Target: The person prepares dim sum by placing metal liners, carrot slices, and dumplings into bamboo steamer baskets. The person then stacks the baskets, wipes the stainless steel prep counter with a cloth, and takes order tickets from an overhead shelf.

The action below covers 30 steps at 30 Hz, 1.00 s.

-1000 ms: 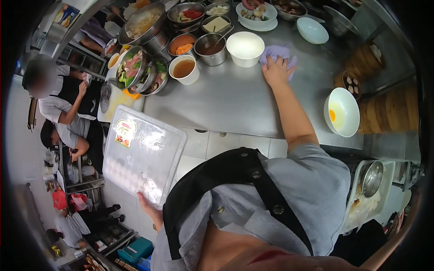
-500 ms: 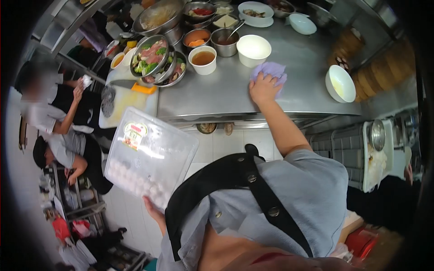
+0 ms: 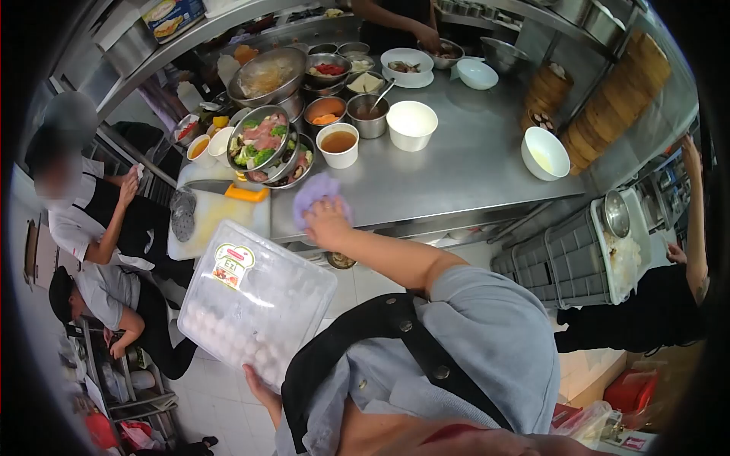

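My left hand (image 3: 262,391) grips the lower edge of a clear lidded plastic box (image 3: 258,296), which has a label and small round white pieces inside. The box is tilted beside the counter's front edge. My right hand (image 3: 327,220) presses a purple cloth (image 3: 321,196) on the steel counter (image 3: 456,171), near the cutting board (image 3: 220,220). Behind the cloth stand a cup of brown liquid (image 3: 338,144) and a white bowl (image 3: 411,126). My fingers are partly bent over the cloth.
Stacked metal bowls of meat and vegetables (image 3: 262,140) stand left of the cup. A knife with an orange handle (image 3: 247,191) lies on the board. A white bowl (image 3: 545,154) is near bamboo steamers (image 3: 608,114). Co-workers stand at left, right and across the counter.
My right hand has slid the purple cloth leftward and toward the front edge of the counter. The box is still in my left hand. A co-worker's arms now show across the counter.
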Each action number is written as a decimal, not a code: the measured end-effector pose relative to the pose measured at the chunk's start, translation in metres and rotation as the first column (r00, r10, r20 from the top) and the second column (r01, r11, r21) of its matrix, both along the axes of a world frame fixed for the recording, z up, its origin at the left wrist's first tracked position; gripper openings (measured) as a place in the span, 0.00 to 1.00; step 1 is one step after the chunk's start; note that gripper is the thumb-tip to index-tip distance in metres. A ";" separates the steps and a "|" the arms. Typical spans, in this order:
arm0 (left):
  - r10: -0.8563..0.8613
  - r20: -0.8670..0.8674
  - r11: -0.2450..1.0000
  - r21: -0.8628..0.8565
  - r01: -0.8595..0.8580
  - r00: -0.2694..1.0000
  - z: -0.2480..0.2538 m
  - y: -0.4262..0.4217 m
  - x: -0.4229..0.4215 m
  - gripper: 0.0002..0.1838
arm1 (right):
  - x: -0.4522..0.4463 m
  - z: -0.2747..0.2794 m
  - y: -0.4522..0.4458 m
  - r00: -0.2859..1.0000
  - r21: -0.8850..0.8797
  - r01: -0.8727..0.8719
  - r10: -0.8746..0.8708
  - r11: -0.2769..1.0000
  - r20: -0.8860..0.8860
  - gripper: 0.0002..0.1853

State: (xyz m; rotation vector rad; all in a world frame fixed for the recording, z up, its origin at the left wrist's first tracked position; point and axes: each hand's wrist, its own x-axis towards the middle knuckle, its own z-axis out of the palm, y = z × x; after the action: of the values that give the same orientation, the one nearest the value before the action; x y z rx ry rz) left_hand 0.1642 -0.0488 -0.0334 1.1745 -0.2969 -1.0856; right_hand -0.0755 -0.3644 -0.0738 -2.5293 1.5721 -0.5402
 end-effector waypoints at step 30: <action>0.002 0.012 0.986 -0.167 0.000 1.000 0.022 -0.046 -0.084 0.35 | -0.362 -0.006 0.016 0.604 -0.228 0.776 -0.797 0.588 -0.004 0.27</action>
State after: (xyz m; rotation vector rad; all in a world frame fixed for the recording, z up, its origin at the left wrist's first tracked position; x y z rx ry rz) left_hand 0.0807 -0.0953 -0.0116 1.0322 -0.3894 -1.0321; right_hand -0.4376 -0.3488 -0.0797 -1.8263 2.8171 -0.6665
